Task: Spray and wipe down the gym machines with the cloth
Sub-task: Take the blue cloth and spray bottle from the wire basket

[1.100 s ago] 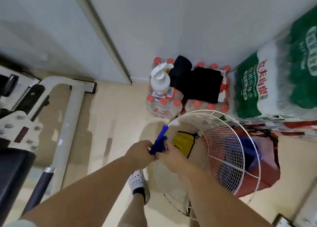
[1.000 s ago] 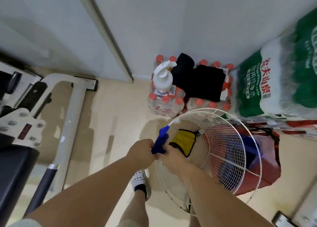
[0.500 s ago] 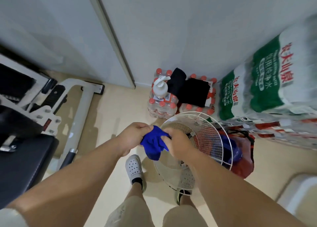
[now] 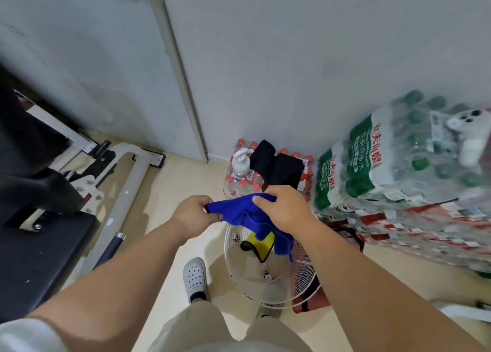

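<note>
A blue cloth (image 4: 247,213) hangs stretched between both of my hands at chest height. My left hand (image 4: 192,215) pinches its left corner, and my right hand (image 4: 283,208) grips its upper right edge, the rest drooping below. A white pump bottle (image 4: 241,161) stands on a pack of red-capped water bottles against the wall. The gym machine (image 4: 39,219), with a black pad and a grey-white frame, fills the left side.
A white wire fan guard (image 4: 300,274) lies on the floor under the cloth with a yellow cloth (image 4: 264,245) in it. Black cloths (image 4: 279,168) lie on the bottle pack. Shrink-wrapped green-labelled water packs (image 4: 385,160) are stacked at the right.
The bunched cloth has been lifted from the fan guard and spread out between my hands. The view has pulled back and up, showing more of the machine.
</note>
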